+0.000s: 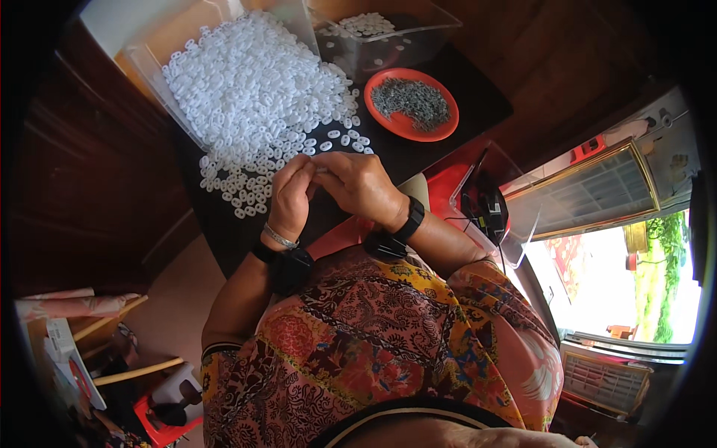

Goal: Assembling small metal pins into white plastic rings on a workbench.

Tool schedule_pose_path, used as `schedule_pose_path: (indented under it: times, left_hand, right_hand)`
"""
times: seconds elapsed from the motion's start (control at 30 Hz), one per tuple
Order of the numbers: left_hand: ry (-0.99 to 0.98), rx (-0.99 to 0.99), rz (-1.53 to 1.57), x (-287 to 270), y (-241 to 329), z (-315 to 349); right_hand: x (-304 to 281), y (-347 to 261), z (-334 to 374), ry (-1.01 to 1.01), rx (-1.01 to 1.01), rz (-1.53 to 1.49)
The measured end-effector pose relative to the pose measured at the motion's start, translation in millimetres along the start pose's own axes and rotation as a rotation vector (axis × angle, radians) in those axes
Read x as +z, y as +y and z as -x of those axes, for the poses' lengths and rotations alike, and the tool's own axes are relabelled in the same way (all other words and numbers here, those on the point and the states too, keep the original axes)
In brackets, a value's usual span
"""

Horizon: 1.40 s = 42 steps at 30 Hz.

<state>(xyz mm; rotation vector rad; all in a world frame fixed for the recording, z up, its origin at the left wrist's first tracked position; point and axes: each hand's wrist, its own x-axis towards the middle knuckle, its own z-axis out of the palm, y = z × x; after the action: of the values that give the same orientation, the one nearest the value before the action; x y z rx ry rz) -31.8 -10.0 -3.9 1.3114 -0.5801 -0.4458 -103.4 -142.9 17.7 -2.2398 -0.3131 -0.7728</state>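
My left hand (291, 197) and my right hand (366, 187) meet at the fingertips over the near part of the dark table. Both are closed in a pinch. A small white piece (322, 170) shows at the right hand's fingers, mostly covered. What the left fingers hold is hidden. Just beyond my hands lies a big heap of white oval plastic pieces (239, 82), each with two holes, spilling from a clear bin (176, 112) onto the table. To the right, an orange plate (379, 124) carries a pile of small grey metal parts (414, 103).
A second clear bin (429, 36) at the back holds some white pieces. Beside my right arm stands a clear box (523, 231) with a black object (485, 213) in it. The dark table (216, 231) ends near my left forearm. A red stool (160, 425) is at lower left.
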Motion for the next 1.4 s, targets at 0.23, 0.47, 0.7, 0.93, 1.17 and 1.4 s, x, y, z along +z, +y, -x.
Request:
schedule_pose_path:
  times: [0.23, 0.47, 0.7, 0.93, 1.17, 1.4]
  left_hand:
    - [-0.001, -0.032, 0.028, 3.0, -4.5, 0.0]
    - [0.017, 0.035, 0.083, -0.5, -7.0, -1.4]
    - [0.062, 0.023, 0.122, -5.0, -2.7, 0.8]
    - [0.131, 0.04, 0.17, -5.2, 1.2, -4.2]
    - [0.05, 0.021, 0.055, -14.1, 10.9, -7.4]
    - [0.013, 0.02, 0.036, -18.4, 11.4, -6.9]
  right_hand:
    - [-3.4, -0.4, -3.7, -0.03, 0.074, -0.028]
    - [-2.5, -4.8, -9.0, -0.083, 0.2, -0.133]
    - [2.2, -6.8, -20.4, -0.135, 0.098, -0.044]
    - [8.2, 3.9, -26.6, -0.127, 0.131, -0.157]
    - [6.2, 4.6, -30.9, -0.115, 0.059, -0.109]
    - [-1.1, 1.5, -31.9, -0.082, 0.025, -0.045]
